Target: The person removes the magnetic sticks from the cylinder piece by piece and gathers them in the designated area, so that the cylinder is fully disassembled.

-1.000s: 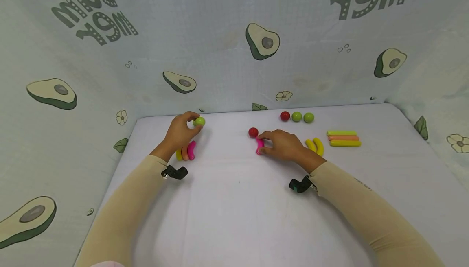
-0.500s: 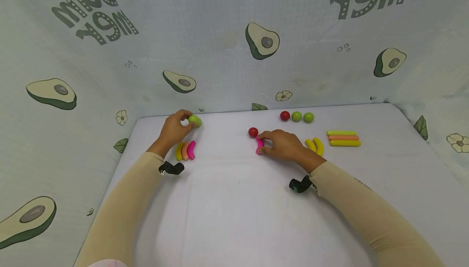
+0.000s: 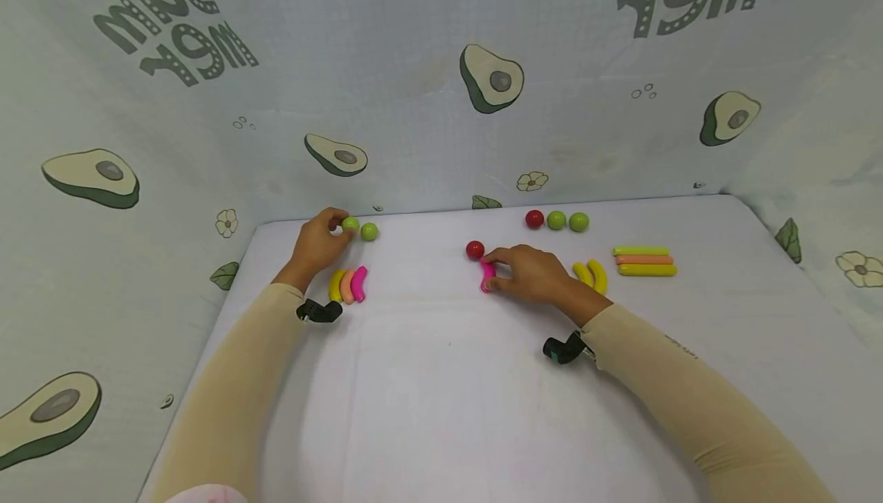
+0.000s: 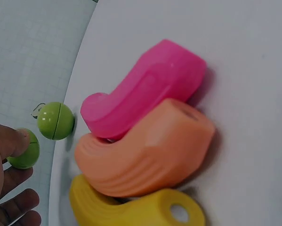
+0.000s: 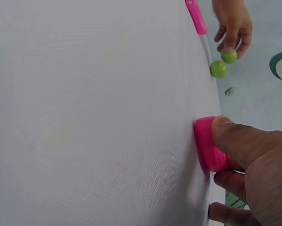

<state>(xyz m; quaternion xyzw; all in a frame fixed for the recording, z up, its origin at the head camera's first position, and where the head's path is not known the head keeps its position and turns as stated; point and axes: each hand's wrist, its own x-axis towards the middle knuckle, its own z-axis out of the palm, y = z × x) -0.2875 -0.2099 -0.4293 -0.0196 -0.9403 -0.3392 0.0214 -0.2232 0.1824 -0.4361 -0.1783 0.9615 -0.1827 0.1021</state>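
My left hand [image 3: 319,246] pinches a green ball [image 3: 350,224] near the table's far left edge. Just to its right sits a second green ball [image 4: 56,120]. Nearer than the hand, a pink curved piece [image 4: 145,87], an orange curved piece [image 4: 150,153] and a yellow curved piece [image 4: 136,207] lie side by side. At mid-table my right hand [image 3: 534,273] grips another pink curved piece [image 5: 209,143] between thumb and fingers, the piece resting on the cloth. A red ball [image 3: 474,250] sits at that piece's far end.
Toward the back stand a red ball [image 3: 534,219] and two green balls [image 3: 568,221] in a row. Right of my right hand lie two yellow curved pieces [image 3: 590,276] and three straight sticks [image 3: 645,261]. A printed cloth wall [image 3: 414,104] rises behind the white table [image 3: 441,396].
My left hand has moved left, from the right green ball to the left one, which was partly hidden earlier. The right hand has stayed on the pink curved piece.
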